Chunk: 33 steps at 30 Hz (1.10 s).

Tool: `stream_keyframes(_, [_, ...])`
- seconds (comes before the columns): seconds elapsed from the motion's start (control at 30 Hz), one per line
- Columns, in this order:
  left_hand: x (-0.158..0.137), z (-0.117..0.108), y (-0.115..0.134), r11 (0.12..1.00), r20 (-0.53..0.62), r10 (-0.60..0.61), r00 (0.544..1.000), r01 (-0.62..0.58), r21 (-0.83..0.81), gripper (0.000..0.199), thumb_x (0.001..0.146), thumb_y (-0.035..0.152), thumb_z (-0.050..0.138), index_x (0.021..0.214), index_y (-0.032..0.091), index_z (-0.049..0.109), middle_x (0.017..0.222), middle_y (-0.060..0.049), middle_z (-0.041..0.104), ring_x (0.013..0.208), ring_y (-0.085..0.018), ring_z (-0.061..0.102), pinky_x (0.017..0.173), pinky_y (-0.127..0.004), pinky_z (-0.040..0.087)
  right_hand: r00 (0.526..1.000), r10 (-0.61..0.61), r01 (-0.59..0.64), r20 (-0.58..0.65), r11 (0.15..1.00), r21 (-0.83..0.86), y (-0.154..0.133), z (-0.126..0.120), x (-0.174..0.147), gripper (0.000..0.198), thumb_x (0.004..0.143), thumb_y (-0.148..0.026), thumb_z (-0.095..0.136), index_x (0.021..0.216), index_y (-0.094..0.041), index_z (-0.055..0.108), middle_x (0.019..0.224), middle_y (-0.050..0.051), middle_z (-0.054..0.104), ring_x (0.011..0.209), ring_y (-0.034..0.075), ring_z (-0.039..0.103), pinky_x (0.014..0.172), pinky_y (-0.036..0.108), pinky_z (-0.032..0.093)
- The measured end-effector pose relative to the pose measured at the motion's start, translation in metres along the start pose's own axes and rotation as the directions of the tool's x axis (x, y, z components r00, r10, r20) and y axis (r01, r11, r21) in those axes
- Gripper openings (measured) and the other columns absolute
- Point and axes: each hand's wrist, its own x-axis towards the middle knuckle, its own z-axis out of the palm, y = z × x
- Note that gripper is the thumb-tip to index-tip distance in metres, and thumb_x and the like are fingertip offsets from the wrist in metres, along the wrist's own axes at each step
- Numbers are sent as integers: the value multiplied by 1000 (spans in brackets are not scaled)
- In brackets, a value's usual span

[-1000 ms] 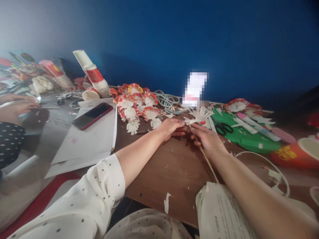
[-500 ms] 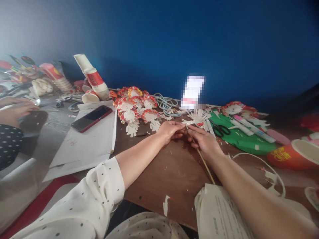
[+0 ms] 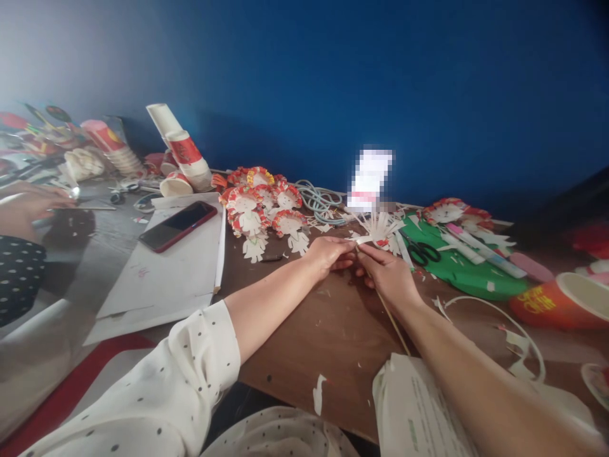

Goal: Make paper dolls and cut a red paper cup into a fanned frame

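Observation:
My right hand (image 3: 387,270) is closed around a thin wooden stick (image 3: 392,322), which slants down toward my lap. My left hand (image 3: 330,257) meets it fingertip to fingertip, pinching at the stick's upper end. A narrow white paper strip (image 3: 365,239) shows at that pinch; how it is joined to the stick is too small to tell. Just beyond my fingers lies a bunch of fringed white paper (image 3: 380,225) with a bit of red. Left of my hands is a pile of white paper figures (image 3: 250,222) with red frilled edges.
On green paper (image 3: 457,273) at right lie black scissors (image 3: 423,252) and pens. An orange paper cup (image 3: 547,304) lies there too. A phone (image 3: 178,225) rests on white sheets at left, near stacked cups (image 3: 188,155). A co-worker's hands (image 3: 33,200) are at far left.
The white strip now shows more clearly to the right of my fingertips. My right fingers have shifted slightly along the stick. The whole view has moved a little.

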Motion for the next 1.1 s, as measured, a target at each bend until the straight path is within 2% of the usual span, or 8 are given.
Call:
stream_keyframes(0.2, [1,2,1,999,-60,21,998,-18,42,6,78,12,65,73,10,67,58,-1,59,51,-6,54,48,-16,44,995,-98,97,0,985,-142,-3,1,-4,45,75,-38,66,115,-18,68,54,-1,63,37,9,43,37,22,34])
stream_keyframes(0.37, [1,3,0,998,-81,34,996,-30,53,9,74,14,68,67,10,65,58,-2,59,51,-7,54,49,-17,44,997,-81,80,1,989,-125,-1,2,-4,48,74,-40,66,118,-19,67,53,-1,62,36,9,42,36,21,33])
stream_keyframes(0.53, [1,4,-1,993,-107,54,993,-43,109,13,74,16,67,63,11,62,54,0,55,49,-6,50,47,-17,40,999,-51,51,3,992,-117,-5,3,-3,50,75,-40,64,118,-15,66,52,-1,62,36,9,43,37,21,33])
stream_keyframes(0.83, [7,0,-6,985,-96,101,990,-86,148,10,69,17,69,64,12,61,58,-1,56,51,-7,48,46,-18,37,997,-71,70,-10,991,-117,-8,4,-2,34,74,-38,65,101,-19,73,56,0,64,43,13,52,37,23,36])
stream_keyframes(1.0, [9,0,-8,983,-101,106,989,-89,160,12,69,19,70,64,12,62,57,0,54,49,-6,47,44,-17,35,994,-105,102,-9,984,-146,-14,5,1,21,73,-34,65,85,-19,73,55,0,63,50,14,56,45,23,40])
stream_keyframes(1.1, [7,1,-8,981,-113,99,989,-78,176,11,69,18,69,63,11,62,56,0,54,49,-7,47,45,-18,35,996,-85,83,-14,988,-130,-14,7,3,22,71,-35,65,84,-18,71,56,-1,62,51,14,57,47,23,40])
